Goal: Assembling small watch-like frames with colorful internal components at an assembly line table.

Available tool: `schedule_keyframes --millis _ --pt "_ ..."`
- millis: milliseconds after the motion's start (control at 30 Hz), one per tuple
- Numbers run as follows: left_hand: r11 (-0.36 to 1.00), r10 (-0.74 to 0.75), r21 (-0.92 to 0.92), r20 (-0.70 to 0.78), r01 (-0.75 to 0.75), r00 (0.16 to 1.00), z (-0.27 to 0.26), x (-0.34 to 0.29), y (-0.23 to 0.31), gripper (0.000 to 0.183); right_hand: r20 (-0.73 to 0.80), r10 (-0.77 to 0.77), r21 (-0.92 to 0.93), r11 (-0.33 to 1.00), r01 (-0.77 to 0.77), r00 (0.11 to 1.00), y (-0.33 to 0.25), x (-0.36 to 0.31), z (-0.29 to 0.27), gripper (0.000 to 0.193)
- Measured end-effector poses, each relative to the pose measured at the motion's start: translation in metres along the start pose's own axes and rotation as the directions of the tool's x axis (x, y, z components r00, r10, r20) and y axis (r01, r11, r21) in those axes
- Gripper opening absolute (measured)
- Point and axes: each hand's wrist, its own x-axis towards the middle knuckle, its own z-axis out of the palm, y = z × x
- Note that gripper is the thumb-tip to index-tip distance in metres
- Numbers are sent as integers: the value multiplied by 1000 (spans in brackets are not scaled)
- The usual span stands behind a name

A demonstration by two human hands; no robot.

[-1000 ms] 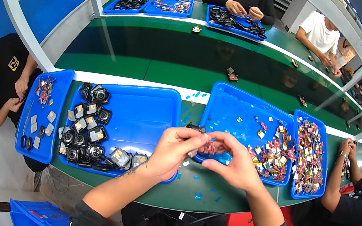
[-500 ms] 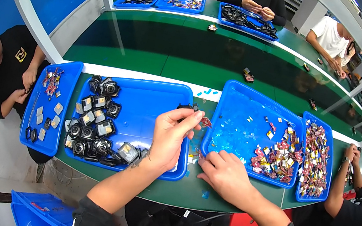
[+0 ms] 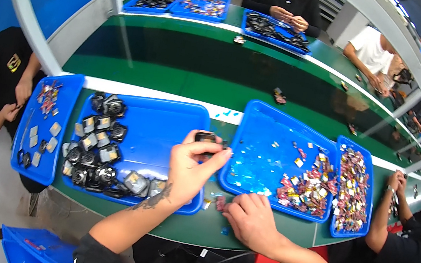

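Item: small black part (image 3: pixel 205 137), pinched in my left hand (image 3: pixel 189 170) over the right edge of the middle tray (image 3: pixel 162 117). Fingers clamped on its two sides, thumb beneath.

Handling, by my guess: light, rigid, hard-cased; small enough to slip, so grip the flat sides, not the corners.

Orientation: long axis roughly left to right; which face points up I cannot tell.

Right hand (image 3: pixel 253 223): on the table (image 3: pixel 216 228), fingers curled together, touching a small red piece (image 3: pixel 220 203). Whether it grips that piece, I cannot tell.
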Motion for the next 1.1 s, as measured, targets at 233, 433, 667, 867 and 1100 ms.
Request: schedule_keyframes --millis 233,433,667,867,1100 --pt "982 16 186 117 -38 993 -6 -6 0 10 -186 421 236 896 -375 888 65 -7 -70 12" --pt "929 -24 363 241 -67 970 9 -11 7 13 -266 353 -66 922 -382 897 91 1 -67 15" --pt "891 46 418 306 -177 951 5 -13 5 14 31 255 681 702 -207 966 43 53 -48 14" --pt "868 57 438 381 -235 923 1 -14 2 13 311 238 790 473 -390 920 52 51 -41 16" --pt "677 267 554 428 -484 863 7 -17 5 15 215 500 872 289 -395 839 59 58 -17 14"
